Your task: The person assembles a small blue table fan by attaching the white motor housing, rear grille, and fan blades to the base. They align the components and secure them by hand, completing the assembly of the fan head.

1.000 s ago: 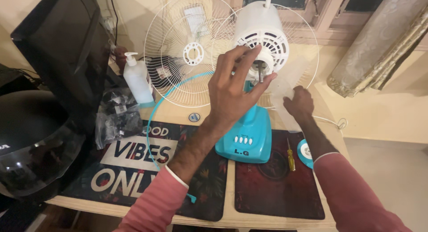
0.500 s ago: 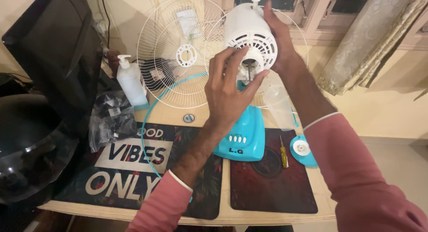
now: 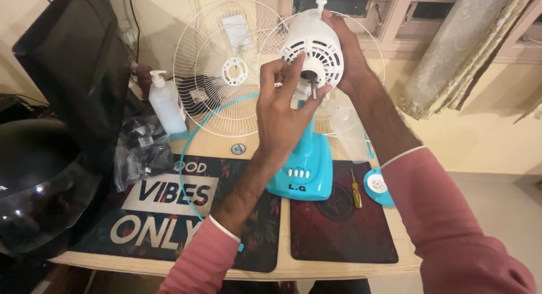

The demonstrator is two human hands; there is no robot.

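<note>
Head view: a table fan in pieces on the counter (image 3: 339,266). White motor housing (image 3: 316,45) up on the turquoise stand (image 3: 302,170), bare metal shaft (image 3: 313,86) poking out of its front.

Left hand (image 3: 282,116) raised before the housing, fingers half curled, fingertips and thumb closing round the collar at the shaft; whether anything small sits pinched between them, cannot tell.

Right hand (image 3: 347,51) wrapped round the side and back of the housing, gripping it firmly. A second ago resting low on the clear blade (image 3: 350,133) by the base; half a second ago already up on the housing, and there since. Housing now tipped and steadied, so a braced motor for the work at the shaft.

White wire guard (image 3: 226,68) leaning upright behind. Yellow-handled screwdriver (image 3: 356,189) and turquoise round cap (image 3: 377,186) lying on the red mat (image 3: 339,232), right of the stand. Pump bottle (image 3: 166,105) and black helmet (image 3: 39,181) off to the left.
</note>
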